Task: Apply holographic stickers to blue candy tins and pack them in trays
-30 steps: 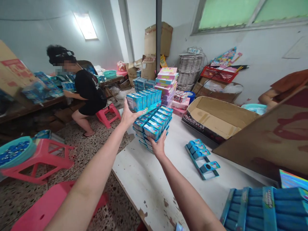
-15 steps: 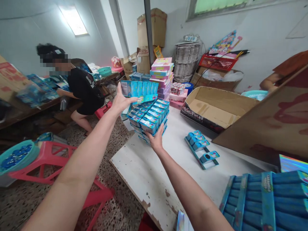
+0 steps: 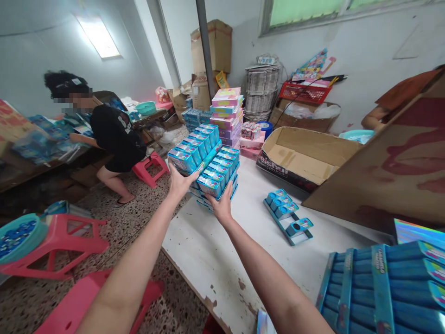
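Observation:
My left hand (image 3: 180, 183) grips the near end of a blue tray of small candy boxes (image 3: 193, 149), thumb along its right side. This tray is slightly tilted, resting on or just above the left part of a stack of similar trays (image 3: 222, 169); contact is hard to see. My right hand (image 3: 222, 204) is wrapped round the near right corner of the stack, thumb in front and fingers along the side. On the white table (image 3: 208, 246), to the right, lies a partly filled blue tray (image 3: 287, 213) with several boxes in it.
More blue boxes (image 3: 378, 283) are stacked at the near right. An open carton (image 3: 309, 157) and a large cardboard panel (image 3: 389, 162) stand behind. Pink boxes (image 3: 225, 113) rise beyond the stack. A seated person (image 3: 111, 134) is at left, beside red stools (image 3: 62, 246); another person's arm (image 3: 378, 116) shows right.
My left hand has lowered its tray and turned it from facing sideways to box tops up, onto or near the stack's left part. The right hand stays at the stack's corner.

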Demonstrator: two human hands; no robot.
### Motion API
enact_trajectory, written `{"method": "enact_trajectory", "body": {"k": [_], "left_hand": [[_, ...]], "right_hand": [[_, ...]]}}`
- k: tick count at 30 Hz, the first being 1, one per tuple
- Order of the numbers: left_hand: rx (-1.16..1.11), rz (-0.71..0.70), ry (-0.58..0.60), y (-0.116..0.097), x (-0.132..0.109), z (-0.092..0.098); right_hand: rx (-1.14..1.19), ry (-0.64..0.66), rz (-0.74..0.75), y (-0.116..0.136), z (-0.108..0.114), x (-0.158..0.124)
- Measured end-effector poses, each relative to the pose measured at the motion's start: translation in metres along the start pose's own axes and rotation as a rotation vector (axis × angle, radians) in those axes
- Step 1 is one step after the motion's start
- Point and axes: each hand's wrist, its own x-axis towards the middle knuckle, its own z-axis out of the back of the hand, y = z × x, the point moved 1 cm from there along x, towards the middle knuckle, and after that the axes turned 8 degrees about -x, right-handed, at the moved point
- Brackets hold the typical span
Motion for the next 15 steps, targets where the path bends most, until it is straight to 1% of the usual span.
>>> {"method": "enact_trajectory", "body": {"k": [2, 6, 8, 10, 12, 13, 15], "left_hand": [[-0.04, -0.015, -0.002, 0.002, -0.008, -0.004], [-0.117, -0.045, 0.002, 0.003, -0.009, -0.007], [-0.149, -0.057, -0.015, 0.003, -0.01, -0.009], [-0.181, -0.047, -0.033, 0.003, -0.013, -0.01], [-0.215, -0.01, -0.031, 0.003, -0.016, -0.011], [-0.224, 0.006, -0.026, 0.002, -0.018, -0.011], [-0.22, 0.011, -0.031, 0.001, -0.024, -0.009]], "right_hand": [[0.002, 0.004, -0.002, 0.001, 0.001, -0.001], [0.034, 0.014, -0.016, 0.004, 0.006, 0.002], [0.059, 0.031, -0.03, 0.01, 0.008, 0.004], [0.077, 0.031, -0.041, 0.018, 0.012, 0.001], [0.083, 0.008, -0.037, 0.025, 0.018, -0.016], [0.085, -0.001, -0.029, 0.027, 0.023, -0.031], [0.091, 0.027, 0.0, 0.024, 0.04, -0.075]]}}
